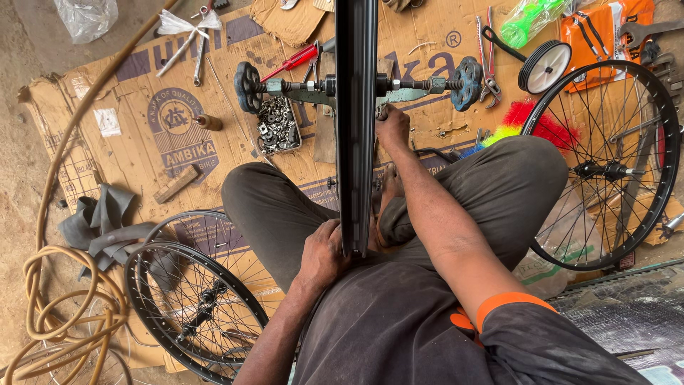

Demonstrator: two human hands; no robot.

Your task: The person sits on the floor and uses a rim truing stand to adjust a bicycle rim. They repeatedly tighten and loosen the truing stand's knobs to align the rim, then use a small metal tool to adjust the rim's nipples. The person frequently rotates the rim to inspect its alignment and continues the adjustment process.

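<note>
Your left hand [322, 255] was clamped on the near edge of the black wheel rim [356, 128], fingers curled round it, just above your lap. The rim stood upright, edge-on to the camera, mounted in the truing stand [356, 89] on the cardboard [142, 142] between your knees. Your right hand [392, 128] reached in at the rim's right side near the stand's axle, fingers bunched at the spokes (couldn't tell what they pinched, if anything). A tray of nuts [277, 125] sat just left of the rim. Spare spoked wheels lay at lower left [192, 306] and at right [605, 164].
</note>
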